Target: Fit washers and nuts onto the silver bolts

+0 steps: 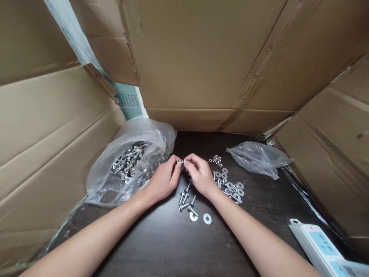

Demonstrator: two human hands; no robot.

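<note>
Between my two hands, over the middle of the table, a small metal bolt (180, 162) lies roughly level. My left hand (165, 175) pinches one end of it with thumb and forefinger. The fingertips of my right hand (198, 171) close round the other end; whether a nut or washer sits there is too small to tell. Just below my hands lie several bolts (186, 199) with parts fitted on them. Two flat washers (207, 219) rest nearer to me. Beside my right hand is a loose pile of bolts and washers (230, 186), partly hidden by my wrist.
An open clear plastic bag (99, 181) full of metal fasteners (131, 159) stands at the left. Small nuts (216, 159) lie right of my hands, with a crumpled clear bag (259, 157) beyond. A white power strip (319, 242) is at front right. Cardboard walls (207, 57) enclose the dark table (155, 246).
</note>
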